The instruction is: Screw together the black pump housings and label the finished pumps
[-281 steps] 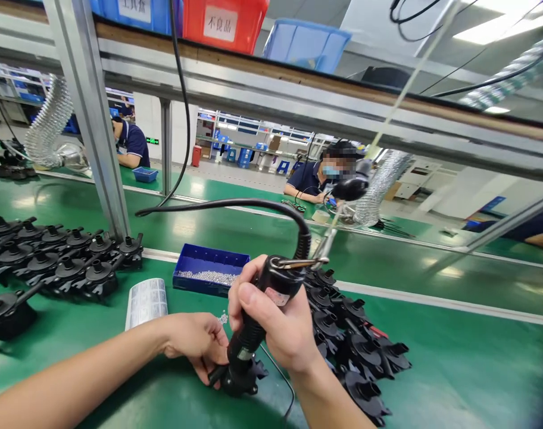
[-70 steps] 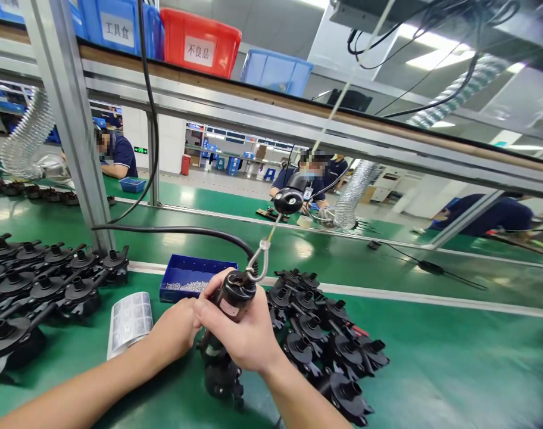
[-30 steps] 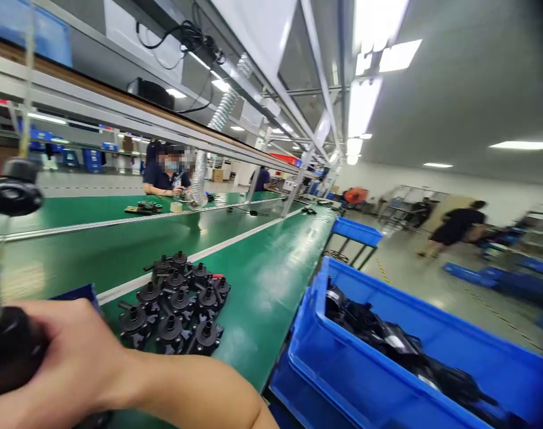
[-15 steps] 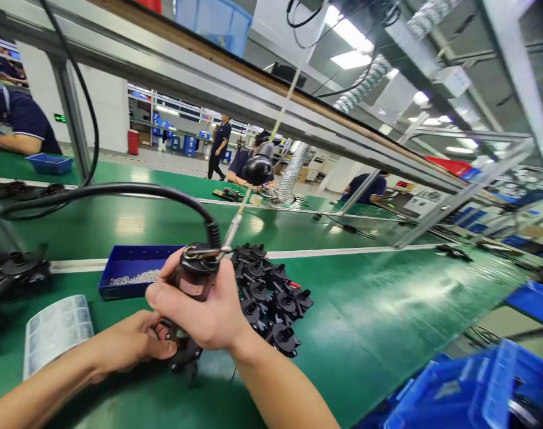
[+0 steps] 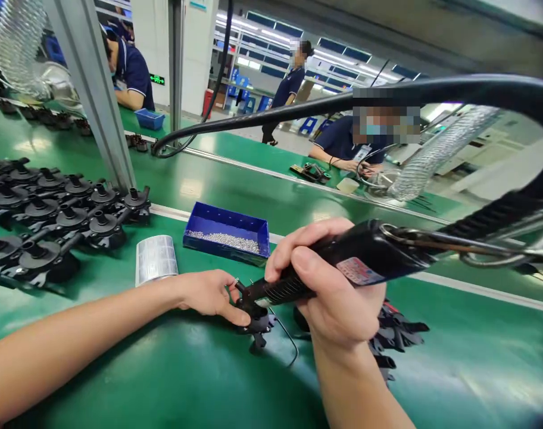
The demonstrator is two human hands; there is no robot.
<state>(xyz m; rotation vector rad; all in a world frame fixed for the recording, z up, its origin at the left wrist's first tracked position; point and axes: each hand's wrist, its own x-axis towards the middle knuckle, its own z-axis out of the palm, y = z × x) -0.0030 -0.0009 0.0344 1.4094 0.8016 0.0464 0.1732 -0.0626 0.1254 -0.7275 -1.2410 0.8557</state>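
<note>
My right hand is wrapped round a black electric screwdriver, tilted steeply with its tip end pointing down and left. That tip end meets a black plastic part on the green bench; the exact contact is hidden. My left hand grips the part from the left, thumb on its near side and fingertips at its far side. A thin black wire curves on the bench beside the part. Just beyond stands a blue tray with many small metal screws.
A roll of pale labels stands left of the tray. Rows of similar black parts fill the left side; more lie behind my right wrist. The screwdriver's thick cable arches overhead. A metal post rises at left. Co-workers sit across the bench.
My view has swung left. The screwdriver has gone from nearly upright to a strong tilt, its cable end now to the right. Both hands keep their hold.
</note>
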